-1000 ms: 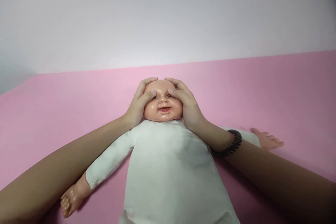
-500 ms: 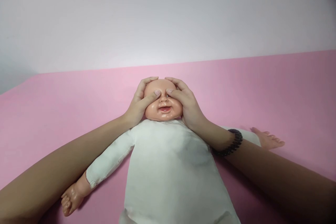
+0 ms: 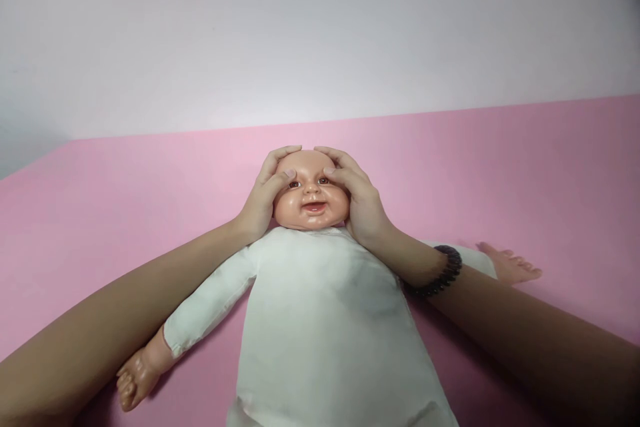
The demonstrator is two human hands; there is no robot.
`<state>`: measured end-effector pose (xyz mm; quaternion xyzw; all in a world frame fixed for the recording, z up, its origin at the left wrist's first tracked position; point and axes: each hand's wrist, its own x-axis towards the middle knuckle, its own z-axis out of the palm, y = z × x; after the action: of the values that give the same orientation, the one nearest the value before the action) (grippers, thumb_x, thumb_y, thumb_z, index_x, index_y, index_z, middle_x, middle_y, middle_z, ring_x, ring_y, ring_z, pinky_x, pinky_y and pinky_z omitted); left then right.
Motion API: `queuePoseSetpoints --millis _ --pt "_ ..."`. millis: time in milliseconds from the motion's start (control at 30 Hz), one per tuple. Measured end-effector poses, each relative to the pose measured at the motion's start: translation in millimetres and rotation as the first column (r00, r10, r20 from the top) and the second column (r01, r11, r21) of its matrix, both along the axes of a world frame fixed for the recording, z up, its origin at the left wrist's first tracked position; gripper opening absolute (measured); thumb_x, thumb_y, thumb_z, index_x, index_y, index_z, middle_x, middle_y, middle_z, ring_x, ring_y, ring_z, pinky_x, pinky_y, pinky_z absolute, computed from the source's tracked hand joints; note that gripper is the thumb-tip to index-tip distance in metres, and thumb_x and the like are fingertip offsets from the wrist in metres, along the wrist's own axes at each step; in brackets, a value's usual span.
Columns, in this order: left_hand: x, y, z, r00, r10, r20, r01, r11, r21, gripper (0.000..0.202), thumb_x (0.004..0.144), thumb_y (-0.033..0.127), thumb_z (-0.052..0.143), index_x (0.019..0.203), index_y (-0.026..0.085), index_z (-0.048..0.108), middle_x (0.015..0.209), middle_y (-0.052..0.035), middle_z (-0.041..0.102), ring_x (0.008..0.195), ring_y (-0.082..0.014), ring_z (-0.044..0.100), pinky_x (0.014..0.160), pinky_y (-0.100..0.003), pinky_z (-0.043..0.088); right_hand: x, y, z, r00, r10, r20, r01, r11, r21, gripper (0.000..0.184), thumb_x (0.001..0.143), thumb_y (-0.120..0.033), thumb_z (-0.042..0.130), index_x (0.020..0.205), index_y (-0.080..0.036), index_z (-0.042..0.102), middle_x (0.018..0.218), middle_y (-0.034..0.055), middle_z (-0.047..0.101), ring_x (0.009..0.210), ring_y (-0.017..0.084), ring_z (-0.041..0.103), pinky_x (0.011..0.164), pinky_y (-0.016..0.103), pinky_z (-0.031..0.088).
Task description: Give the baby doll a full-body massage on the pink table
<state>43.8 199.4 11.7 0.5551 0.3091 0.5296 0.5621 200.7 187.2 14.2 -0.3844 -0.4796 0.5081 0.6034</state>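
Note:
A baby doll lies on its back, with a glossy vinyl head (image 3: 311,190) and a white cloth body (image 3: 330,333). My left hand (image 3: 265,193) cups the left side of the head in view, and my right hand (image 3: 359,193) cups the other side. Both thumbs rest above the doll's eyes, leaving the eyes uncovered. A dark beaded bracelet (image 3: 443,272) circles my right wrist. The doll's lower-left limb ends in a small vinyl hand (image 3: 135,377). Another vinyl hand (image 3: 507,265) lies beyond my right forearm.
The doll lies on a broad pink surface (image 3: 525,173), whose far edge runs across the view. Behind that edge rises a pale grey wall (image 3: 320,33). My forearms reach in from the lower corners, above the doll's shoulders.
My thumbs have slid up from the doll's eyes to above them, uncovering the eyes. The doll's body has not visibly moved.

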Motion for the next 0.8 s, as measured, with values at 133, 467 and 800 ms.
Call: queuePoseSetpoints --millis 133,467,800 --pt "-1.0 -1.6 0.4 1.000 -0.013 -0.021 0.014 1.000 0.017 0.047 0.090 0.047 0.068 0.131 0.028 0.054 0.133 -0.0053 0.061 0.125 -0.0286 0.061 0.110 -0.046 0.050 0.4 -1.2 -0.6 1.000 0.017 -0.022 -0.017 1.000 -0.001 0.038 0.079 -0.044 0.071 0.114 -0.029 0.066 0.122 0.0013 0.068 0.122 0.027 0.061 0.108 0.045 0.052" --pt "-1.3 -1.9 2.0 0.999 -0.015 -0.039 0.016 1.000 0.021 0.050 0.087 0.044 0.071 0.131 0.029 0.054 0.131 -0.0049 0.061 0.125 -0.0285 0.061 0.111 -0.046 0.049 1.9 -0.6 -1.9 0.999 0.017 0.027 -0.018 0.999 0.031 0.042 0.079 -0.045 0.075 0.117 -0.030 0.066 0.130 0.0018 0.066 0.126 0.028 0.059 0.109 0.046 0.051" --pt "-0.5 -0.5 -0.5 1.000 -0.012 -0.016 0.012 1.000 0.018 0.045 0.089 0.044 0.065 0.131 0.029 0.055 0.132 -0.0040 0.062 0.125 -0.0277 0.061 0.110 -0.045 0.050 0.5 0.6 -1.2 1.000 0.012 -0.021 -0.012 1.000 0.000 0.036 0.080 -0.043 0.067 0.113 -0.029 0.066 0.124 0.0010 0.067 0.124 0.027 0.060 0.108 0.044 0.051"
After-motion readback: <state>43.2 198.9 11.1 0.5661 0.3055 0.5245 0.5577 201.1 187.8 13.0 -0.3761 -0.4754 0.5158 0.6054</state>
